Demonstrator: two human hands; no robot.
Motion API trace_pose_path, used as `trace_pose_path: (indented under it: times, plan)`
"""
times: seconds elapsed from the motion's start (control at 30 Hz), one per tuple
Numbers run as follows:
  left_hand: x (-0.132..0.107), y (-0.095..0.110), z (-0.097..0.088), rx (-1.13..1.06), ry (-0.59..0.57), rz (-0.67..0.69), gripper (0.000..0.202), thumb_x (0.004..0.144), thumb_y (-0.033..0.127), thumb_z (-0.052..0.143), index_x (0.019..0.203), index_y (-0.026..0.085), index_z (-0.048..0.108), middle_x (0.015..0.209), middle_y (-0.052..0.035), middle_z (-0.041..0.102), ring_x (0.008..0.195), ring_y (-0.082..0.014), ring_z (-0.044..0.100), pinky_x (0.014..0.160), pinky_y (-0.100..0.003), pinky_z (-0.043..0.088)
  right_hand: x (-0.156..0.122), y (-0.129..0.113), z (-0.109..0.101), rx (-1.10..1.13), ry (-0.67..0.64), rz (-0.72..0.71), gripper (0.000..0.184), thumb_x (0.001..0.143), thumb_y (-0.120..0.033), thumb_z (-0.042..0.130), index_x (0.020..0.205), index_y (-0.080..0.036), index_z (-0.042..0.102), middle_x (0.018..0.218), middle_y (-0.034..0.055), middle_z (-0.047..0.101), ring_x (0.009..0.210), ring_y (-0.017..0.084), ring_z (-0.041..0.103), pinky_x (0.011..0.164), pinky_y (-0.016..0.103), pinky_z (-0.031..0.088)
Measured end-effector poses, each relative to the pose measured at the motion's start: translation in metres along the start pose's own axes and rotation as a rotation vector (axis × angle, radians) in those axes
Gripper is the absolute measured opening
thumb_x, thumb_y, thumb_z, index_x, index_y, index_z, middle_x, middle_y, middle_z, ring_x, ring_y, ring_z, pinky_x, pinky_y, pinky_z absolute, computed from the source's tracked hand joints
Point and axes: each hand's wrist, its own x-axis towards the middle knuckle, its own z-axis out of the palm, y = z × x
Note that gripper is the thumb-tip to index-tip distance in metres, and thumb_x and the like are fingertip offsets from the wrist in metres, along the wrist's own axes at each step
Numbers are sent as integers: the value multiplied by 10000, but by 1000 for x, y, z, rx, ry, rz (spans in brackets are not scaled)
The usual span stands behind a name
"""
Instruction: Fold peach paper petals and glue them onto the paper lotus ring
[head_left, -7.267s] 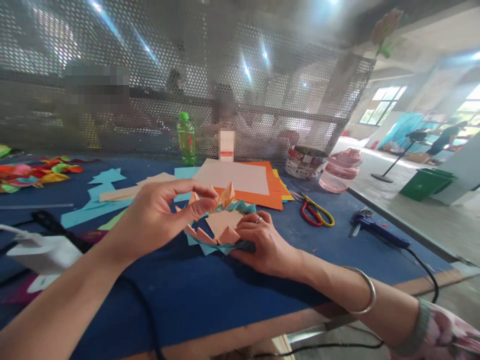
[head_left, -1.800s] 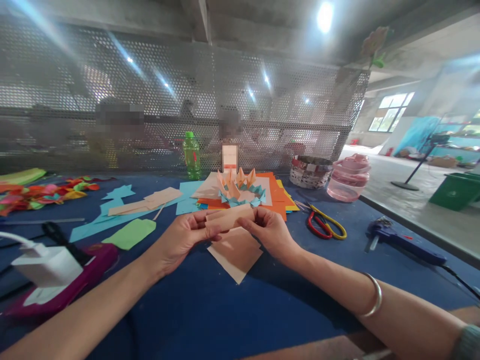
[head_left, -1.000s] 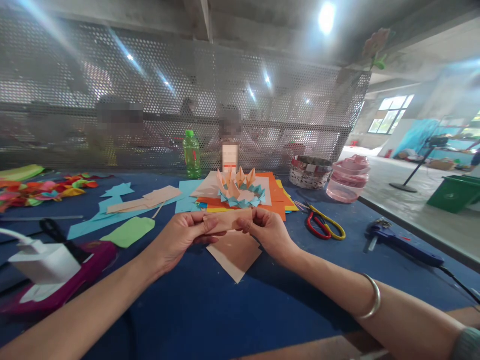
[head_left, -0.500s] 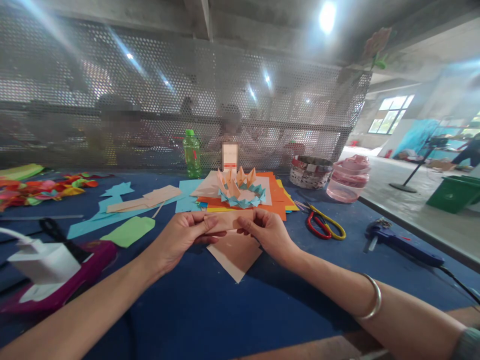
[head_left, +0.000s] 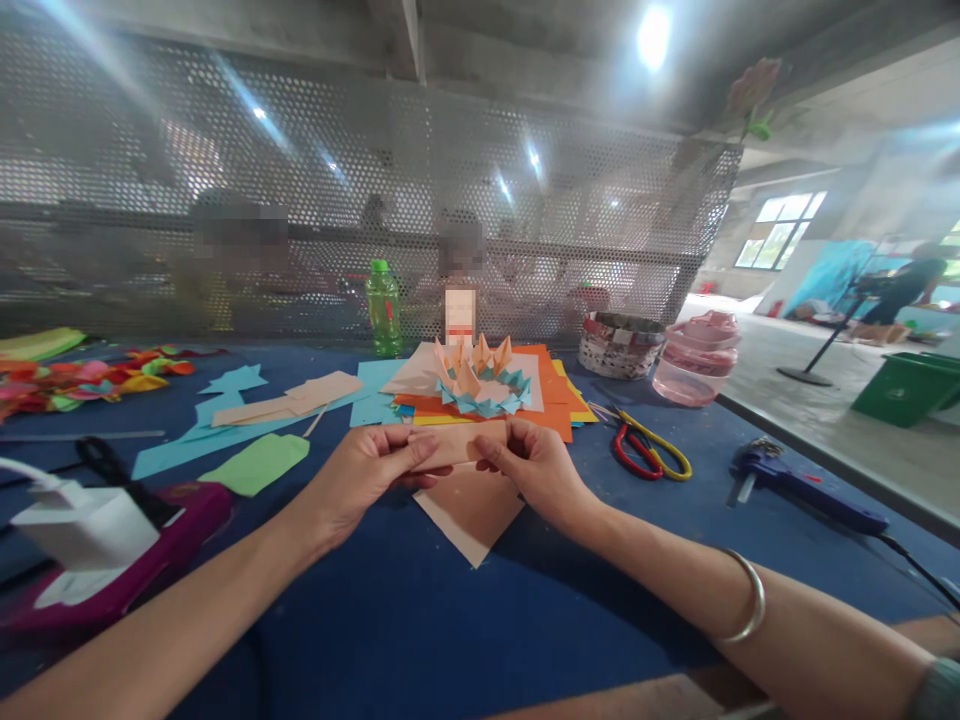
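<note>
Both hands pinch one peach paper strip (head_left: 454, 443) by its short ends, over the middle of the surface (head_left: 375, 610). The left hand (head_left: 369, 465) has its thumb on top and fingers beneath; the right hand (head_left: 544, 465) presses its thumb on the front with a finger behind. Gripping opposite ends probably keeps the strip straight and its long edge in line. Whether it is folded double is hard to tell.

Below it, peach sheets (head_left: 472, 515) lie with a corner toward the near edge, likely put there for easy reach, their far part hidden by the hands and strip. Just beyond, a blue-and-peach paper ring (head_left: 487, 400) sits on stacked coloured paper (head_left: 555, 385), covering part of it.

Toward the right edge lie scissors (head_left: 652, 450) and a glue gun (head_left: 814, 490), both beyond the right forearm; a woven basket (head_left: 622, 355) and pink bottle (head_left: 697, 360) stand near the far right corner. At the left edge, a purple power strip (head_left: 202, 515) with a white plug (head_left: 94, 530) crowds the left forearm and would hinder a sideways move.
</note>
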Motion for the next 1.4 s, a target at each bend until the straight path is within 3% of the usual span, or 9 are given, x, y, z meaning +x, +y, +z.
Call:
trace_pose_path:
  times: [0.2, 0.6, 0.9, 1.1, 1.4]
  plan:
    - [-2, -1, 0, 70, -35, 11, 300, 661, 344, 836, 922, 214, 769, 812, -3, 763, 688, -105, 651, 688, -182, 515, -1, 5, 1, -19, -20, -46, 338, 797, -456, 679, 679, -178, 528, 671, 14, 682, 630, 132, 641, 565, 225, 409]
    - [-3, 2, 5, 163, -21, 23, 248, 614, 352, 840, 761, 179, 740, 628, 30, 682, 600, -93, 579, 616, -191, 448, -5, 8, 2, -120, -10, -75, 422, 775, -555, 667, 647, -188, 505, 612, 9, 633, 640, 146, 626, 560, 231, 432]
    - [-6, 4, 5, 184, -17, -2, 282, 636, 372, 812, 816, 174, 721, 724, -7, 731, 699, -157, 647, 702, -260, 483, -9, -4, 7, 40, -163, 26, 412, 689, -476, 774, 911, -147, 660, 881, 47, 717, 740, 167, 655, 624, 255, 486]
    - [-6, 3, 6, 170, -25, 7, 373, 628, 380, 815, 925, 172, 722, 728, -10, 736, 737, -187, 673, 722, -283, 498, -9, -11, 7, 270, -181, 116, 413, 633, -364, 834, 948, -163, 656, 900, 10, 734, 758, 143, 677, 696, 242, 519]
    - [-7, 2, 7, 193, -23, 21, 334, 644, 374, 809, 903, 179, 729, 748, -16, 751, 716, -177, 671, 707, -271, 506, -11, -3, 9, 278, -220, 175, 423, 646, -384, 822, 966, -137, 700, 903, 38, 755, 727, 144, 691, 685, 238, 520]
